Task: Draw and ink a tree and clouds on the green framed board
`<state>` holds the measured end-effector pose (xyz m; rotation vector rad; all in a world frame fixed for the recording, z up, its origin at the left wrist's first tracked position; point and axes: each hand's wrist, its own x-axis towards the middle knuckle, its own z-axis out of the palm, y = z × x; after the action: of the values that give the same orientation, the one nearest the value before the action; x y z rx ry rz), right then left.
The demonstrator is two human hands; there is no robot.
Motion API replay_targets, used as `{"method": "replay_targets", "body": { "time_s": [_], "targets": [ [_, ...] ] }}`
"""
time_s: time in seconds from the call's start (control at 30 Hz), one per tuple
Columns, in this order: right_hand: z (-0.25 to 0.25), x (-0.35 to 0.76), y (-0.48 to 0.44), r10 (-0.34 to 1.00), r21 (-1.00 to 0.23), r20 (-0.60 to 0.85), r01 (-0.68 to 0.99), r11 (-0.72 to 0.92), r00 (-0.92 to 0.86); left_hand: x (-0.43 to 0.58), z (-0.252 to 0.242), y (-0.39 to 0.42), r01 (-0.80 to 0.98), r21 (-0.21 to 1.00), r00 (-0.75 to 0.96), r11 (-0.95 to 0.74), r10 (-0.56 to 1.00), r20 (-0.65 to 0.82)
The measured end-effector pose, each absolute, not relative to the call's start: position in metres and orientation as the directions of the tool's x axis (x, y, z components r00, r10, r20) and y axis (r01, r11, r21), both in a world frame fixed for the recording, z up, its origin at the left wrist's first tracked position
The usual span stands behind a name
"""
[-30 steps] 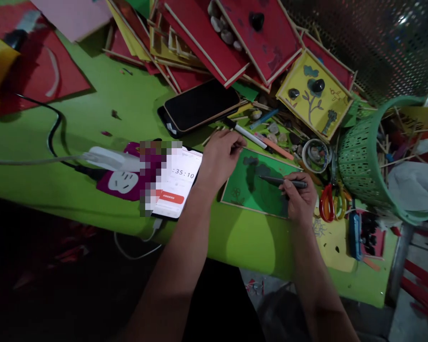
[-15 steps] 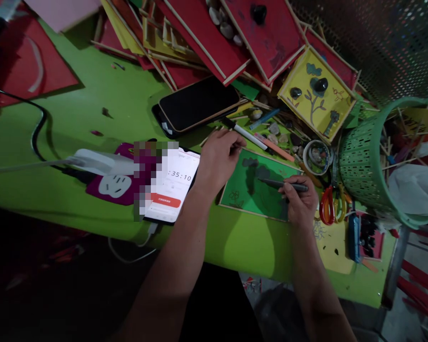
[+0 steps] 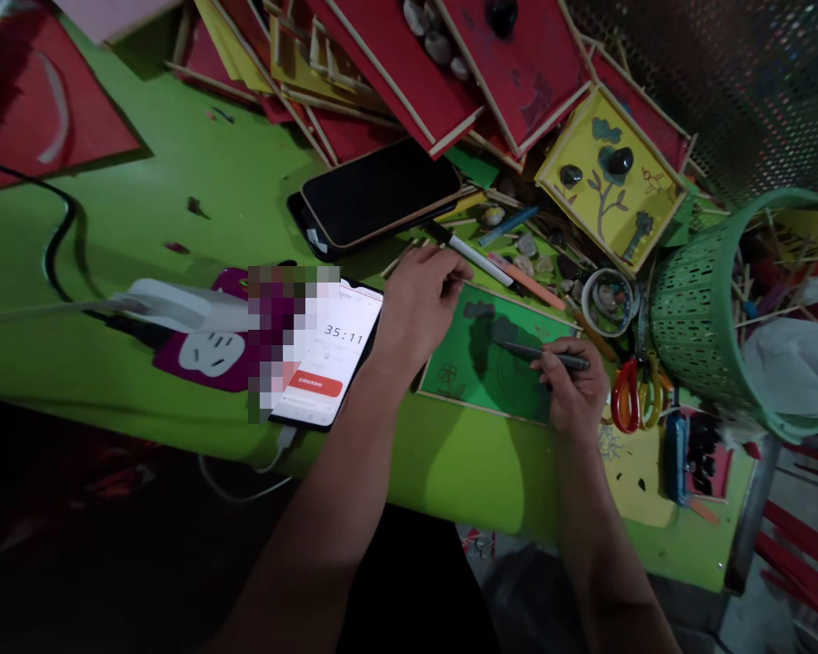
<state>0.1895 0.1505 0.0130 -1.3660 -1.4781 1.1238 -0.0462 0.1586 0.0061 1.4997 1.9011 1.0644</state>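
Note:
A green card (image 3: 481,372) edged with thin wooden sticks lies on the table, bearing dark cloud shapes and a drawn flower. My right hand (image 3: 573,386) grips a dark marker pen (image 3: 545,354) between thumb and fingers, its tip at a dark patch on the card. My left hand (image 3: 423,295) rests at the card's upper left corner, fingers curled together; what they hold, if anything, is hidden. Just above the card lie a white marker (image 3: 477,257) and an orange marker (image 3: 528,282).
Left of my left hand, a lit phone (image 3: 324,354) shows a timer beside a purple power strip (image 3: 170,363). Dark phones (image 3: 382,195) lie stacked behind. To the right are scissors (image 3: 625,395), a tape roll (image 3: 610,302) and a green basket (image 3: 695,309). Framed red cards (image 3: 409,82) pile up at the back.
The view has shifted slightly. The phone's timer has advanced from 35:10 to 35:11. Both hands and the pen tip stay at nearly the same places on the card.

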Motion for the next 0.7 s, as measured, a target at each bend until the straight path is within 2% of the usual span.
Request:
{"method": "replay_targets", "body": {
  "time_s": [0.7],
  "targets": [
    [0.0127, 0.1896, 0.1495, 0.998, -0.967, 0.007, 0.255, 0.022, -0.06, -0.0457, 0.0038, 0.1588, 0.582, 0.809, -0.279, 0.079, 0.954, 0.107]
  ]
}}
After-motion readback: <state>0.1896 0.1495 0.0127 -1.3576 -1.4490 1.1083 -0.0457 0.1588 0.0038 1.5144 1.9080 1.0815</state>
